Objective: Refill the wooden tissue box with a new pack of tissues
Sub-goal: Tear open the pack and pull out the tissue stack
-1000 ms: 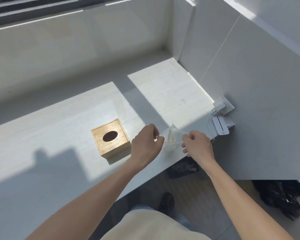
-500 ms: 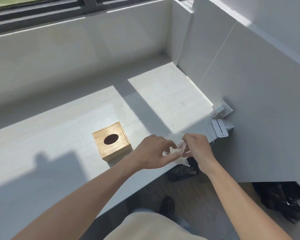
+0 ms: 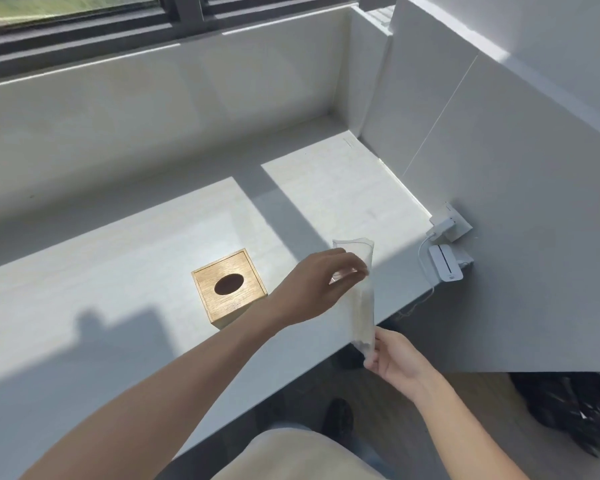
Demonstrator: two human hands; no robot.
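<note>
Head view looks down on a pale ledge [image 3: 125,306] under a dark-framed window [image 3: 174,26], half in sun and half in shadow. Both hands hold a clear plastic pack [image 3: 361,299] stretched between them, its long axis running nearly straight up and down the picture, away from the person. Its far end is open-looking and curved, pointing toward the back wall; its near end points down at the floor past the ledge's front edge. Left hand [image 3: 316,289] is closed in a pinch on the pack's upper part, fingers curled over it. Right hand [image 3: 395,362] pinches the lower end between thumb and fingers, the rest of the hand loosely curled. Whether tissues are inside the pack, I cannot tell; it looks thin and see-through. Box [image 3: 229,289], wooden and square with a dark oval slot on top, sits flat on the ledge just left of the left hand, apart from the pack. At the right, a white wall panel [image 3: 516,202] carries a plug [image 3: 447,226] and a small white device [image 3: 445,268] with a cable. Below lie wood flooring and something dark [image 3: 575,410] on the floor.
</note>
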